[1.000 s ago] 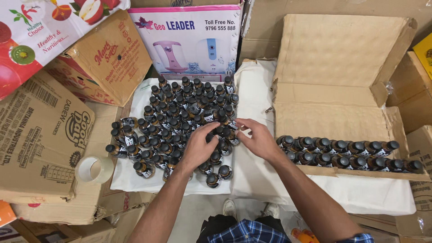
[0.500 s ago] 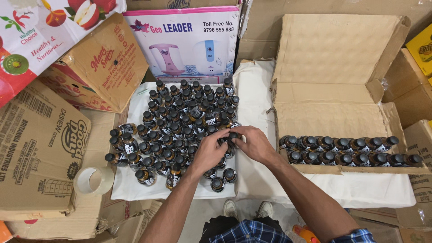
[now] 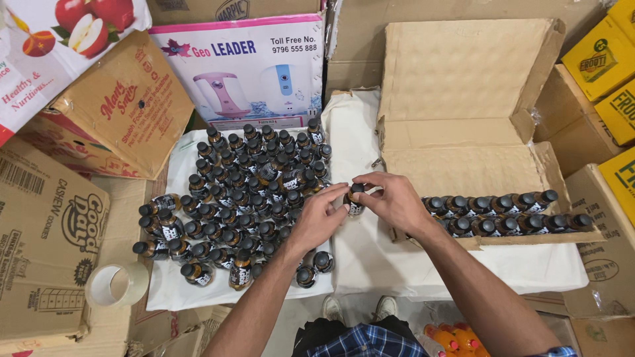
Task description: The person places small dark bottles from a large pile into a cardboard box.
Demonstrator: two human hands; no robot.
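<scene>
Both my hands meet over a white cloth and hold one small dark bottle with a black cap. My left hand grips it from the left, my right hand from the right. To the left of them stands a crowd of several like bottles on the cloth. On the right an open flat cardboard box holds two rows of the same bottles along its near edge.
Cardboard cartons lie stacked at the left, with a roll of clear tape on them. A pink-and-white appliance box stands at the back. Yellow cartons sit at the right. Orange bottles show by my feet.
My hands have lifted one bottle out of the crowd's right edge and carried it to the right, toward the open box. The view has shifted slightly.
</scene>
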